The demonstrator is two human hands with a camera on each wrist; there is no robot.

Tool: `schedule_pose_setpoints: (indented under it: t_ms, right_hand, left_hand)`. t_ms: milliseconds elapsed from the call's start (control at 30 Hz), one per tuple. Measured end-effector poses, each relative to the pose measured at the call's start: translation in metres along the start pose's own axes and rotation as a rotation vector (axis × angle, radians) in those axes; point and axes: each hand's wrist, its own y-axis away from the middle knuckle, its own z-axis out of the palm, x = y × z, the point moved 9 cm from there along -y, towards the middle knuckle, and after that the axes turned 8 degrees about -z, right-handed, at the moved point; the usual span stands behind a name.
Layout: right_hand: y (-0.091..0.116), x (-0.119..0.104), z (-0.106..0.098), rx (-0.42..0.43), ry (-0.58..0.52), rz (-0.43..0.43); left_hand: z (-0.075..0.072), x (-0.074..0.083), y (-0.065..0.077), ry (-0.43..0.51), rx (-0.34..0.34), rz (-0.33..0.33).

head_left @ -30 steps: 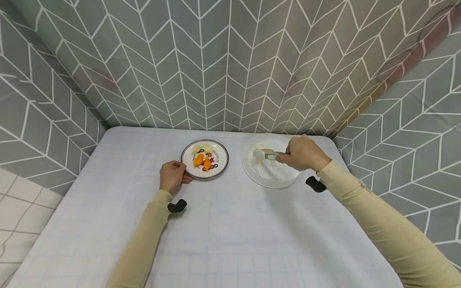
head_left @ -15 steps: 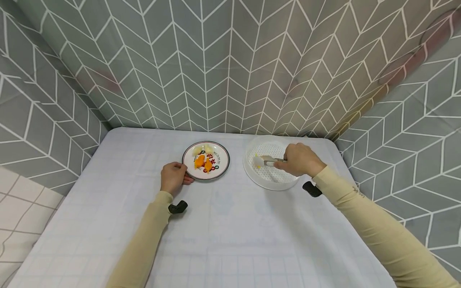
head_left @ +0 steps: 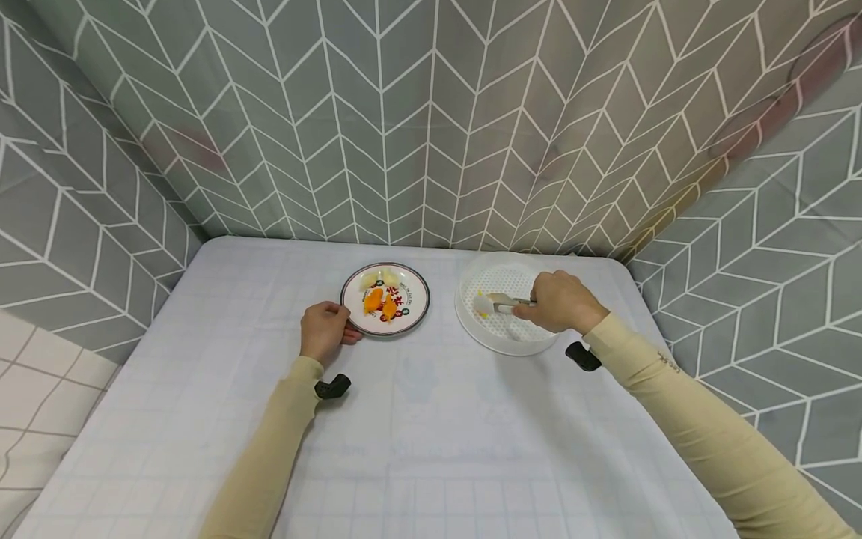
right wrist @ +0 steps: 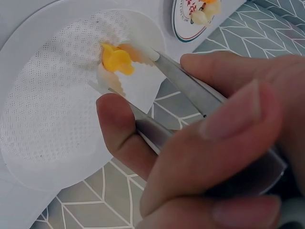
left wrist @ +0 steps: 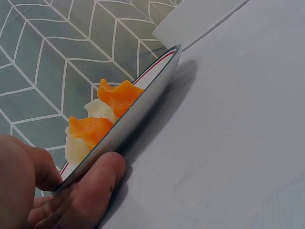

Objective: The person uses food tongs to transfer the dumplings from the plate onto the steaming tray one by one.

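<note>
My left hand (head_left: pixel 323 332) pinches the near-left rim of a small printed plate (left wrist: pixel 157 71), thumb above and fingers beneath. Two orange dumpling-like pieces (left wrist: pixel 119 98) and two whitish ones (left wrist: pixel 76 149) lie on that plate. With curled fingers my right hand (head_left: pixel 560 301) grips a pair of metal tongs (right wrist: pixel 183 86) that have pale, scalloped tips. Those tips stand on either side of a yellow dumpling-like piece (right wrist: pixel 116 59), over a round white perforated steamer tray (right wrist: pixel 47 105). Whether both tips touch the yellow piece, I cannot tell.
The plate and the steamer tray stand side by side near the far edge of a table with a white cloth (head_left: pixel 431 419). Grey patterned curtains (head_left: pixel 404 127) rise behind and at both sides. White floor tiles (head_left: pixel 40 389) show at the left.
My right hand and the tongs have come slightly nearer over the steamer tray, and the tongs' tips sit lower. The left hand stays at the plate's rim.
</note>
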Motion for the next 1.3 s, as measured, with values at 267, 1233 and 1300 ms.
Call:
schedule_pose_setpoints:
  t_ms: [267, 1233, 1300]
  right_hand:
    - [-0.001, 0.000, 0.001, -0.009, -0.002, 0.018]
    - [0.002, -0.026, -0.041, 0.058, 0.050, -0.048]
    - [0.001, -0.033, -0.041, 0.056, 0.046, -0.060]
  left_hand:
    - [0.000, 0.002, 0.002, 0.006, 0.004, 0.001]
    - [-0.001, 0.003, -0.002, 0.008, 0.000, 0.003]
    - [0.000, 0.002, -0.002, 0.010, -0.003, -0.004]
